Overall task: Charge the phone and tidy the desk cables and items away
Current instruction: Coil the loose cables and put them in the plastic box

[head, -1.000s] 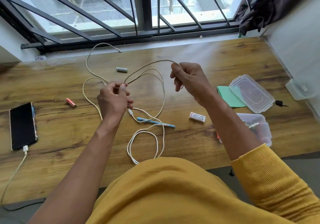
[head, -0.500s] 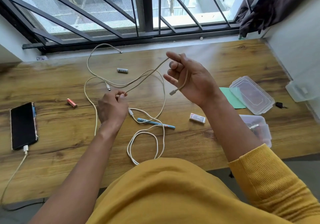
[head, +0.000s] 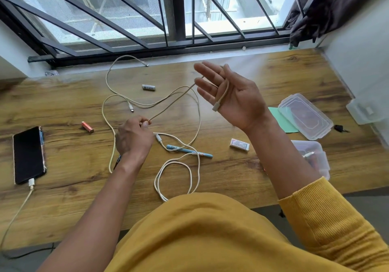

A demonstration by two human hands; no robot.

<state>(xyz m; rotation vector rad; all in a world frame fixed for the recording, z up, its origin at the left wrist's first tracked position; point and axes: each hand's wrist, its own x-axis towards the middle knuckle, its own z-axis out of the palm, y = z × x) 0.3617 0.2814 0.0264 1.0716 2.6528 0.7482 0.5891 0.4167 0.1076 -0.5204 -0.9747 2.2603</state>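
Note:
My right hand (head: 235, 97) is raised palm-up with straight fingers. A beige cable (head: 168, 105) passes behind those fingers, and its plug end (head: 216, 106) hangs across the palm. My left hand (head: 134, 140) pinches the same cable lower down, just above the desk. The rest of that cable trails in loops towards the window. A white cable (head: 179, 166) lies coiled near the front edge. The black phone (head: 28, 154) lies at the left with a charging cable (head: 31, 183) plugged into its lower end.
On the wooden desk (head: 73, 204) lie a red battery (head: 87, 126), a white battery (head: 148, 87), a blue pen (head: 189, 150) and a small eraser box (head: 239, 144). A clear lid (head: 305, 116), green paper (head: 281, 120) and an open clear container (head: 315, 158) sit at the right.
My right hand has turned palm-up and straightened its fingers, with the cable now round their backs. My left hand has dropped lower and rightwards, still pinching the cable.

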